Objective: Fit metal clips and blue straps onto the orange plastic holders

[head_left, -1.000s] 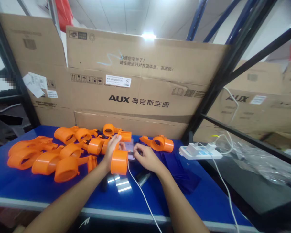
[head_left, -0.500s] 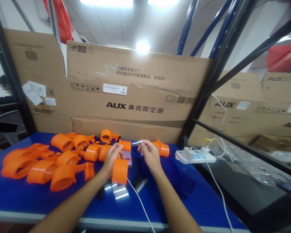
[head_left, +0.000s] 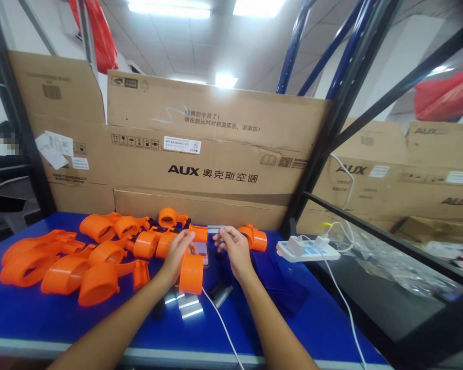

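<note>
My left hand (head_left: 176, 257) is closed around the arm of an orange plastic ring-ended part (head_left: 191, 274). Its ring hangs below my fingers, and its small block end points right. A thin silver metal strip (head_left: 213, 228) lies in line with that block end, seemingly touching it. My right hand (head_left: 234, 251) has thumb and fingers pinched at the strip's right end. Behind the held part, a phone (head_left: 206, 258) is partly hidden. Below it on the table are loose silver metal pieces (head_left: 190, 307) and a darker metal piece (head_left: 220, 294).
Several similar orange parts (head_left: 67, 272) cover the left of the blue table (head_left: 139, 329). Another orange part (head_left: 257, 239) sits behind my right hand, near dark blue sheets (head_left: 280, 282). A white power strip (head_left: 308, 250) with cables stands right. Cardboard (head_left: 216, 149) walls the back.
The silver strip has gone from tilted and apart to level and up against the orange block end. My right hand has shifted slightly left and down with it.
</note>
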`<state>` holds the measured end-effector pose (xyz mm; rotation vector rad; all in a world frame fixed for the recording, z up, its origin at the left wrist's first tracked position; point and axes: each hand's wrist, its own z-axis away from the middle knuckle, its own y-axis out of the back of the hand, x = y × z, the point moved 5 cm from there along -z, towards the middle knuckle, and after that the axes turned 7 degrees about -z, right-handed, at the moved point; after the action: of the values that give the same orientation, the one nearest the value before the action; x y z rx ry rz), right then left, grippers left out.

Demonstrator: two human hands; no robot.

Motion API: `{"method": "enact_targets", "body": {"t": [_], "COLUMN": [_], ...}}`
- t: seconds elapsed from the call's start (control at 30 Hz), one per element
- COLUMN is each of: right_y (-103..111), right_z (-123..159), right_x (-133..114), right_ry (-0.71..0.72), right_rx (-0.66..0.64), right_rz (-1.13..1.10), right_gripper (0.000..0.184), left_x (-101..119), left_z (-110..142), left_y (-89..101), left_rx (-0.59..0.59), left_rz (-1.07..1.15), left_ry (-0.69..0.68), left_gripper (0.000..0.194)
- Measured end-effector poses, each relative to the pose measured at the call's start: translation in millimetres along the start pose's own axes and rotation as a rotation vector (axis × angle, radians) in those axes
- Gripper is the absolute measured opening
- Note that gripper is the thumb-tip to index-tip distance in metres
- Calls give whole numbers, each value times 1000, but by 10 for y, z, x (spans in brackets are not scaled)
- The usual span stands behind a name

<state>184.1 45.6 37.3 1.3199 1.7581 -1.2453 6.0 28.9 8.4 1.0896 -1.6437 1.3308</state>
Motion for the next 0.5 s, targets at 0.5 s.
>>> {"method": "enact_targets", "body": {"t": [0.5], "right_y": [-5], "right_z": [9], "right_x": [-10], "right_ry": [-14], "right_rx": [-47], "right_rz": [37], "right_gripper": [37], "left_x": [-55], "left_z": [-51], "left_y": [23], "left_rx": [4], "left_rz": [-1], "left_ry": [23], "left_gripper": [48]}}
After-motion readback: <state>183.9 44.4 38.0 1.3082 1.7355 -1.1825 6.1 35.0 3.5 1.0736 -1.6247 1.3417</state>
